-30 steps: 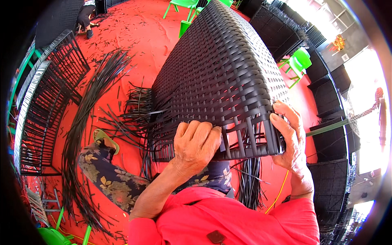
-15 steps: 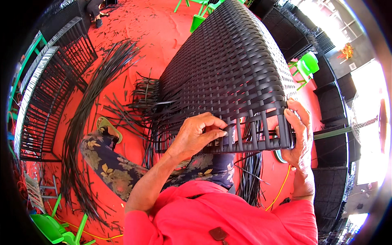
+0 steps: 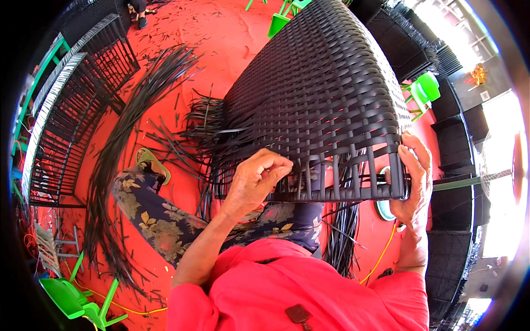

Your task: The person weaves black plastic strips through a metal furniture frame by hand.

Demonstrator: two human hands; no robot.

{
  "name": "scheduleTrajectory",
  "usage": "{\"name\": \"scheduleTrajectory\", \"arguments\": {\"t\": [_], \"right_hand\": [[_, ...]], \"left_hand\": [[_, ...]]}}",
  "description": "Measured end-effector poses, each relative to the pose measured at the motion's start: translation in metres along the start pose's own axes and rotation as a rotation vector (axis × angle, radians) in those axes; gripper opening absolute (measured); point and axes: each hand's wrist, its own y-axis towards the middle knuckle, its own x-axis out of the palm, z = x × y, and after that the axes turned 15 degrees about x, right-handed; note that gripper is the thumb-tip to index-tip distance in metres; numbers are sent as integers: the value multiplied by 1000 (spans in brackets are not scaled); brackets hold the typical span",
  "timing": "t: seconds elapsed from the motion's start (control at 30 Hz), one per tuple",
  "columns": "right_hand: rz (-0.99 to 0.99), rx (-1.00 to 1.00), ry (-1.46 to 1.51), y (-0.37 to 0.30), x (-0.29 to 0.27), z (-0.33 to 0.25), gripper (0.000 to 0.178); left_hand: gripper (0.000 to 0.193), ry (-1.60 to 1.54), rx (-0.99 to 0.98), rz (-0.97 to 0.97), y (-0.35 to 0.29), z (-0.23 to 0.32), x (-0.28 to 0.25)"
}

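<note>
A large black woven panel (image 3: 309,83) of flat plastic strips stands before me, its lower edge above my lap. Along that edge is a band of bare upright strips (image 3: 353,171) with gaps between them. My left hand (image 3: 256,179) is pinched closed in front of this band; whatever lies between thumb and fingers is hidden. My right hand (image 3: 415,176) wraps round the panel's lower right corner, fingertips on the front face and thumb partly out of sight. Loose strip ends (image 3: 207,124) fan out from the panel's left side.
A long bundle of black strips (image 3: 124,143) lies on the red floor (image 3: 221,44) to my left, near slatted black frames (image 3: 66,132). More strips (image 3: 342,237) hang below the panel. Green chairs (image 3: 425,91) stand around, one at lower left (image 3: 66,298). A yellow cord (image 3: 382,259) crosses the floor.
My left hand has shifted a little left along the panel's lower edge, still pinched. The panel appears slightly further right in view, with my right hand still on its corner.
</note>
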Motion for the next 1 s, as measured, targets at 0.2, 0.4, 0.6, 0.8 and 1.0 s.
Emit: {"name": "scheduleTrajectory", "arguments": {"t": [0.2, 0.4, 0.6, 0.8, 1.0], "right_hand": [[-72, -5, -41, -3, -3, 5, 39], [-75, -1, -27, -4, -3, 7, 40], [-73, 2, -17, -5, -3, 8, 40], [-79, 16, -21, -5, -5, 8, 41], [-76, -5, -13, 0, -3, 0, 41]], "left_hand": [[18, -30, -144, -164, 2, -2, -1], [15, -108, -252, -235, 16, -10, 3], [17, -155, -151, -108, 9, -19, 9], [17, 744, 623, 2, 5, -9, 26], [21, 746, 564, 177, 13, -16, 25]]}}
